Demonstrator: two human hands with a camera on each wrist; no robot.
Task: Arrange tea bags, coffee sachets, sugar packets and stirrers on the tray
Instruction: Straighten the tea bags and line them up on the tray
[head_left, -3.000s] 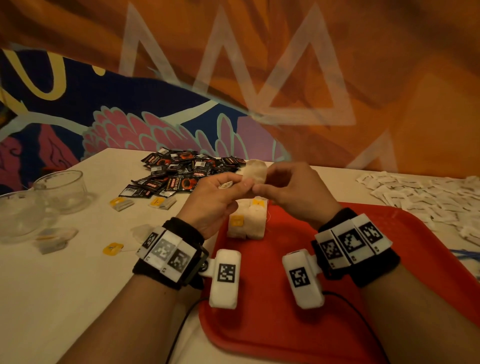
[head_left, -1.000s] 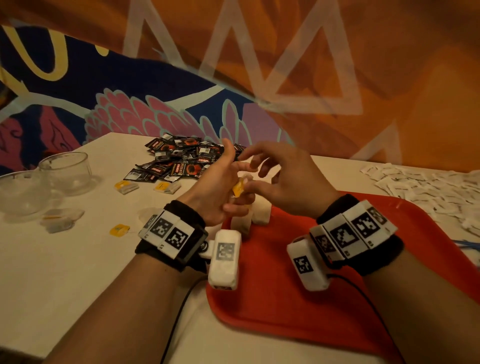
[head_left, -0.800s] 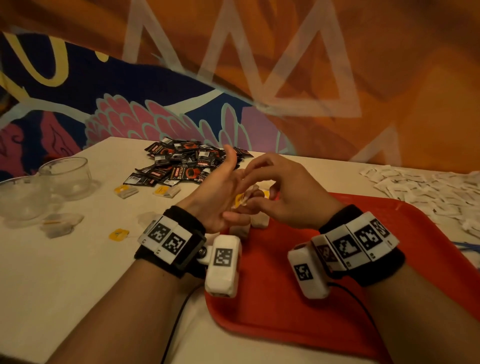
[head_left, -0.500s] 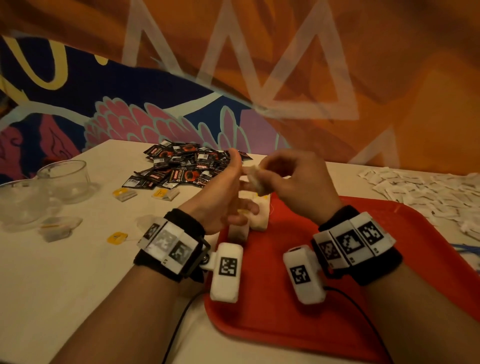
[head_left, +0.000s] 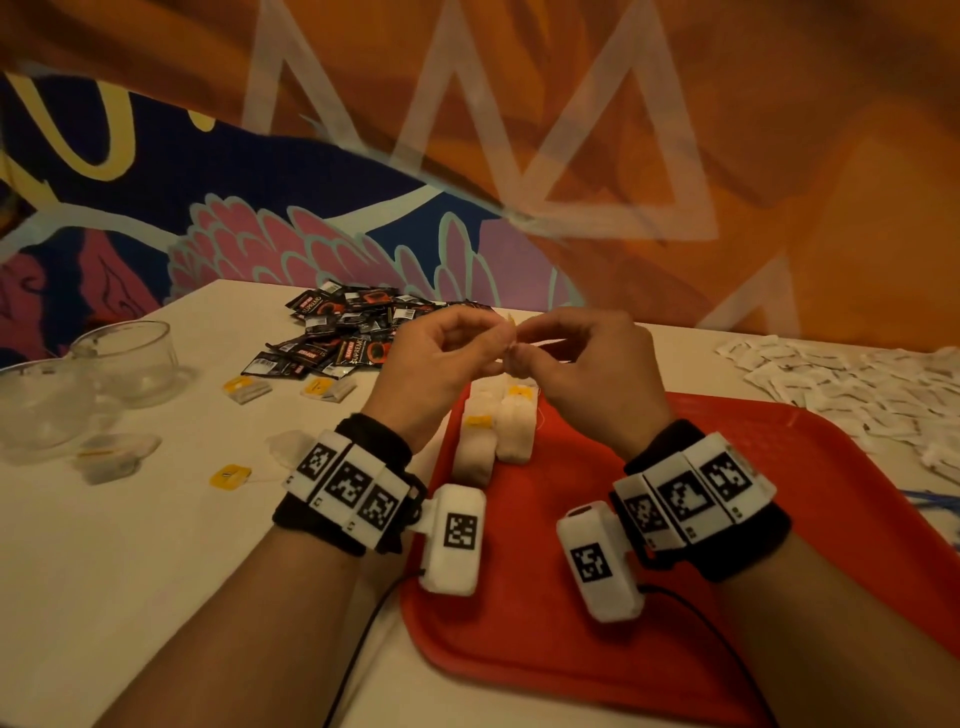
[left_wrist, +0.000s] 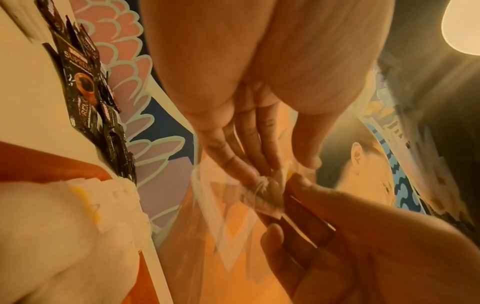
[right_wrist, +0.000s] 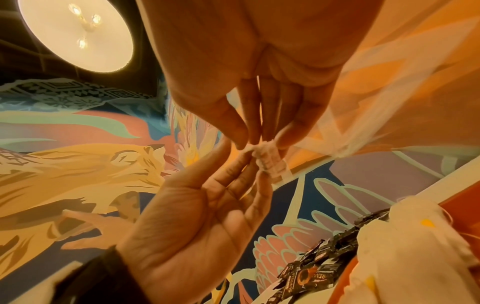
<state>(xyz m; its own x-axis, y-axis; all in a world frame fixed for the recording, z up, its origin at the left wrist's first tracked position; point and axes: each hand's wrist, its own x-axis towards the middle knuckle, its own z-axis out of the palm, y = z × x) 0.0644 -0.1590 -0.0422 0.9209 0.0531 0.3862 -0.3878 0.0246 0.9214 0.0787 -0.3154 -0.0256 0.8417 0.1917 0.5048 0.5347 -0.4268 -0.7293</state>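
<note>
Both hands hover over the far left corner of the red tray (head_left: 675, 597). My right hand (head_left: 519, 349) pinches a small folded tea bag (head_left: 511, 364) between thumb and fingers. The left hand (head_left: 497, 338) pinches the same bag's yellow tag end from the other side. In the left wrist view the tea bag (left_wrist: 265, 191) has its string wound round it. The right wrist view shows the tea bag (right_wrist: 269, 162) squeezed between the fingertips of both hands. Two rows of tea bags (head_left: 498, 431) lie on the tray below the hands.
A pile of black coffee sachets (head_left: 363, 327) lies behind the left hand. White sugar packets (head_left: 857, 384) are spread at the far right. Two glass bowls (head_left: 124, 358) stand at the left. Loose tea bags (head_left: 244, 387) and a yellow tag (head_left: 228, 475) lie on the white table.
Three seconds ago the bag was held up flat; now it is small and string-wound. In the last half second the left fingers went from straight to curled and closed on the tag.
</note>
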